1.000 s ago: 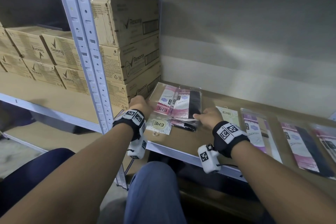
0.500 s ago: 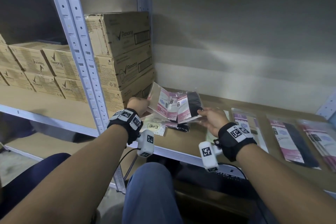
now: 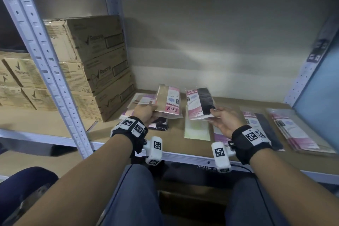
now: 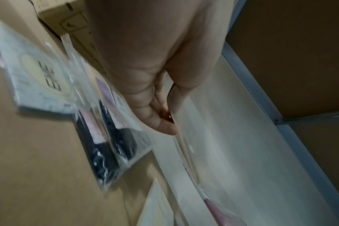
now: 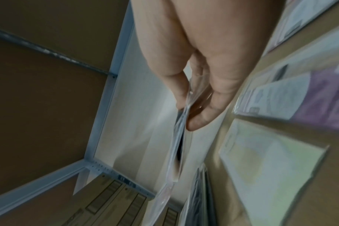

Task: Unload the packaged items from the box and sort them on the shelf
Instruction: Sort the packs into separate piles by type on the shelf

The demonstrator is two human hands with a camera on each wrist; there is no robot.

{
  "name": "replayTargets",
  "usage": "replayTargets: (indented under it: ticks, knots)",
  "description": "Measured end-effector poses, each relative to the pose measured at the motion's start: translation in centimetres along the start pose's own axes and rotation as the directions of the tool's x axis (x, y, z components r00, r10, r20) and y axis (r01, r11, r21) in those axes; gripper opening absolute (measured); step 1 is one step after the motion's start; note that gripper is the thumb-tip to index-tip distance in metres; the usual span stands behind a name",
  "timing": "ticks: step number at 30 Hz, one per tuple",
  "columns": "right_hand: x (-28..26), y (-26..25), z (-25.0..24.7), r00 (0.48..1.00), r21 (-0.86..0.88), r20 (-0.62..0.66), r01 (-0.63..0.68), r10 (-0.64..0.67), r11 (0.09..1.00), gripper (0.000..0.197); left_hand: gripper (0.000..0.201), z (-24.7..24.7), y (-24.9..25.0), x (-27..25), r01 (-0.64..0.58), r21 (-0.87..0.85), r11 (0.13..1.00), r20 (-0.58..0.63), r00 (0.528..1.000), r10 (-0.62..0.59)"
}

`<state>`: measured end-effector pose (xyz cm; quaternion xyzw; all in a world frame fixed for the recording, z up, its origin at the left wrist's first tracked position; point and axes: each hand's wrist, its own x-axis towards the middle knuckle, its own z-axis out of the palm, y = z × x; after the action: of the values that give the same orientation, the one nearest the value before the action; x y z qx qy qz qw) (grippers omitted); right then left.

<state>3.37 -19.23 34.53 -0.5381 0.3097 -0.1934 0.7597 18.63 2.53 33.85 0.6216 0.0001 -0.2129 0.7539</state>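
Half a second ago both my hands held one bunch of packets together; now I have pulled them apart, one packet in each hand, raised above the brown wooden shelf board (image 3: 176, 141). To my left a stack of brown cardboard cartons (image 3: 95, 64) stands against the grey perforated steel upright (image 3: 45, 64), hemming that side. My left hand (image 3: 145, 113) grips the clear beige-and-pink packet (image 3: 168, 100) by its lower edge, thumb on top. My right hand (image 3: 224, 121) pinches the clear pink-and-black packet (image 3: 200, 102) between thumb and fingers. Below them lie a pale yellow-green flat packet (image 3: 197, 128) and, to the right, a row of pink-and-black packets (image 3: 260, 124) near the shelf's front edge. Bare board shows between the left pile and the yellow-green packet.
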Motion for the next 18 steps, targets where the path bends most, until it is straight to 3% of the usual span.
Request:
replayTargets:
  ticks: [18]
  knots:
    - [-2.9,-1.2,-11.6,0.986,0.051,-0.161,0.06,-0.051,0.997,0.041,0.017,11.0,-5.6,-2.7,0.086,-0.035,0.996,0.243,0.967,-0.075]
